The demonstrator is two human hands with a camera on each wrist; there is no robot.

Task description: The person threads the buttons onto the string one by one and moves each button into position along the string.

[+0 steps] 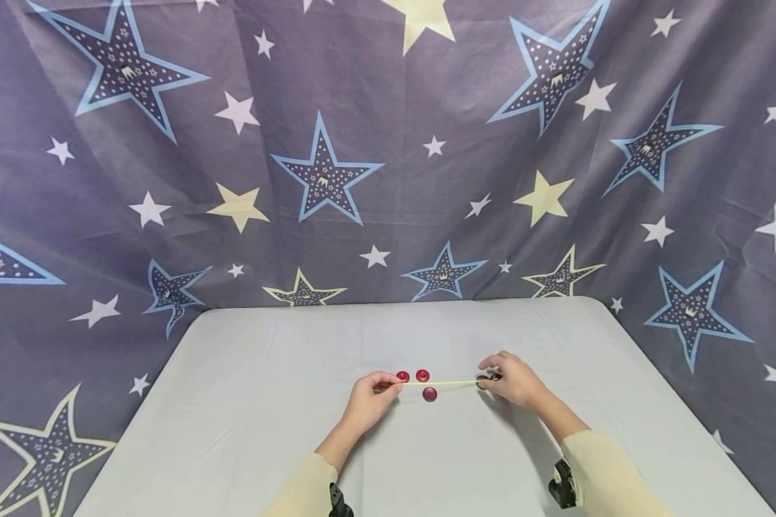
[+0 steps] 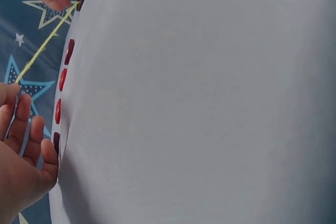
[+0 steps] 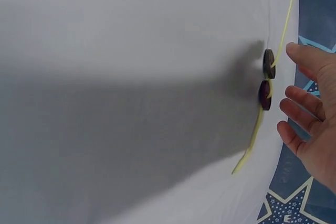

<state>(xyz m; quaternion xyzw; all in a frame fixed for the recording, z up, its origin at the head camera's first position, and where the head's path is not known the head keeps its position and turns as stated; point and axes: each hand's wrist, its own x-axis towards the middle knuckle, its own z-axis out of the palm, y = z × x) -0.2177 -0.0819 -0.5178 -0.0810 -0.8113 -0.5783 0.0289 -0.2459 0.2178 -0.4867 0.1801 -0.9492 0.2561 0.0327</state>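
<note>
A yellow string [image 1: 442, 383] runs taut between my hands. Thumb and fingertip of my left hand [image 1: 367, 399] pinch it at the left. Two dark round buttons [image 3: 269, 64] are threaded on it at the right, and its loose tail [image 3: 253, 135] trails over the cloth. Beside them, my right hand [image 1: 516, 382] has its fingers spread, and none visibly grips the string or buttons. Between the hands lie two red buttons [image 1: 422, 375] and a maroon button [image 1: 430, 394]. The left wrist view also shows a dark button [image 2: 56, 142] near my left fingers.
A white cloth [image 1: 265, 431] covers the table. Behind and at both sides hangs a dark curtain [image 1: 394, 179] with printed stars. Pale sleeves and black wrist straps [image 1: 562, 485] show at the bottom of the head view.
</note>
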